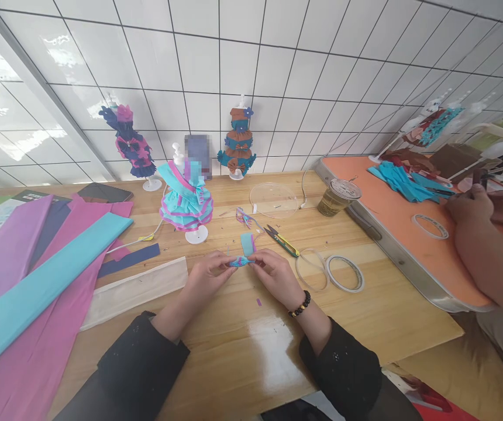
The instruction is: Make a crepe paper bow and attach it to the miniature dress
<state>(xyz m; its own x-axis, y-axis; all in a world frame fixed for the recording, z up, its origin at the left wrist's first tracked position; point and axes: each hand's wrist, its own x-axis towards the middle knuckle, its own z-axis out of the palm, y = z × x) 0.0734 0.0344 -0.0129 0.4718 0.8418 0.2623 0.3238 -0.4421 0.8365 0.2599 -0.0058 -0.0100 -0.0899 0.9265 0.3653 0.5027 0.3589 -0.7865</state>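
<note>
A small gathered piece of turquoise and purple paper is pinched between both hands above the wooden table. My left hand grips its left end with thumb and fingers. At its right end, my right hand, with a dark beaded bracelet at the wrist, holds it the same way. Just behind the fingers stands a flat turquoise strip with a purple edge. Thread snips with yellow-green handles lie beyond my right hand. A turquoise paper dress with purple trim is on a small white stand behind my left hand.
Long crepe paper sheets and a white strip lie at left. Tape rolls and a lidded cup are at right. Two more dressed stands line the wall. Another person's hands work over an orange table.
</note>
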